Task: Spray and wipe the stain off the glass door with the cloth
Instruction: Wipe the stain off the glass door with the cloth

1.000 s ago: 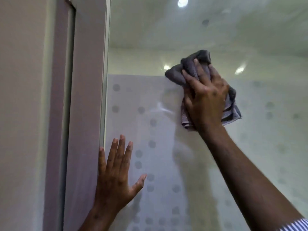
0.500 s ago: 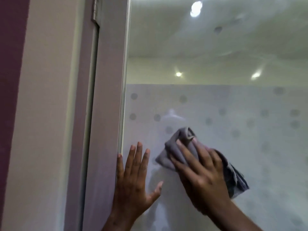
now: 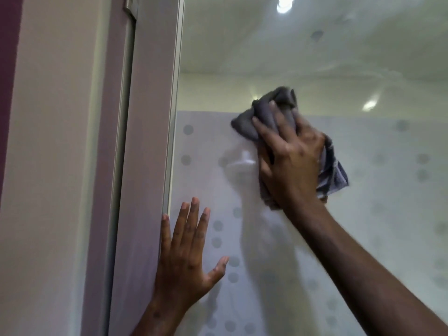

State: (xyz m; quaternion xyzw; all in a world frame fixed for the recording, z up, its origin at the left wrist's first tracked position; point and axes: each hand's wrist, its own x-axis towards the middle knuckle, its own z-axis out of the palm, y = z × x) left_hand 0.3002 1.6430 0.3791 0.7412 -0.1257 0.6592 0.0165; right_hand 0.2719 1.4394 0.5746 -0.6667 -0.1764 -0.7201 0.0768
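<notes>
We count two hands on one glass door [image 3: 363, 214]: our left hand [image 3: 184, 260] near its left edge and our right hand [image 3: 293, 163] higher up. There is one grey cloth [image 3: 264, 112], bunched under the right hand. One door frame [image 3: 148, 166] runs along the glass's left edge. Three bright light spots [image 3: 283, 3] show in the upper glass. The grey dots [image 3: 188, 129] are too many and too faint for us to count.

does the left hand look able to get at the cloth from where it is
Probably yes. The left hand lies flat and open on the glass door, holding nothing, and only bare glass separates it from the cloth in the right hand above.
</notes>
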